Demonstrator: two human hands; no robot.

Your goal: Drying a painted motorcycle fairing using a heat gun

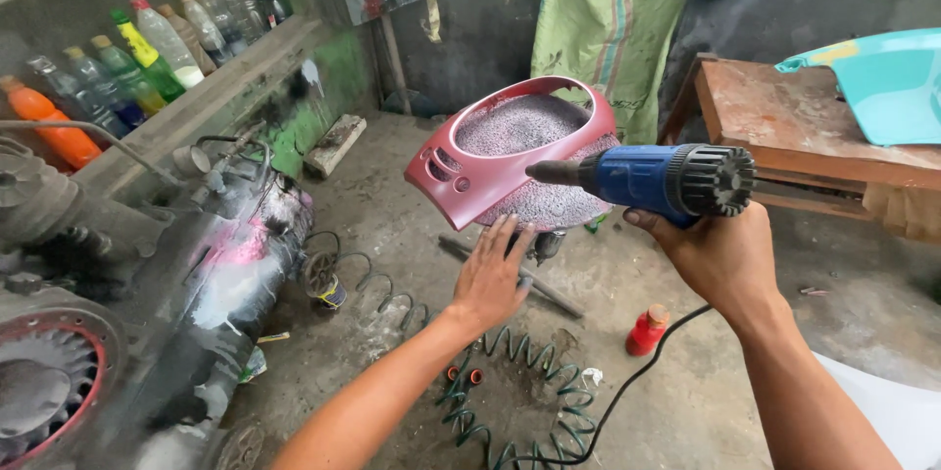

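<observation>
A dark red plastic motorcycle cover (490, 151) with a speckled grey inner face sits tilted on a stand in the middle of the view. My left hand (493, 277) reaches under its lower edge, fingers spread and touching it. My right hand (718, 259) grips a blue heat gun (652, 179) by its handle. The gun's metal nozzle points left at the cover's inner face, very near it. A black cord runs down from the gun across the floor.
A paint-stained air compressor (211, 284) stands at left below a shelf of coloured bottles (147, 49). A coiled green hose (510, 382) and a small red bottle (646, 330) lie on the concrete floor. A wooden bench with a turquoise panel (882, 78) stands at right.
</observation>
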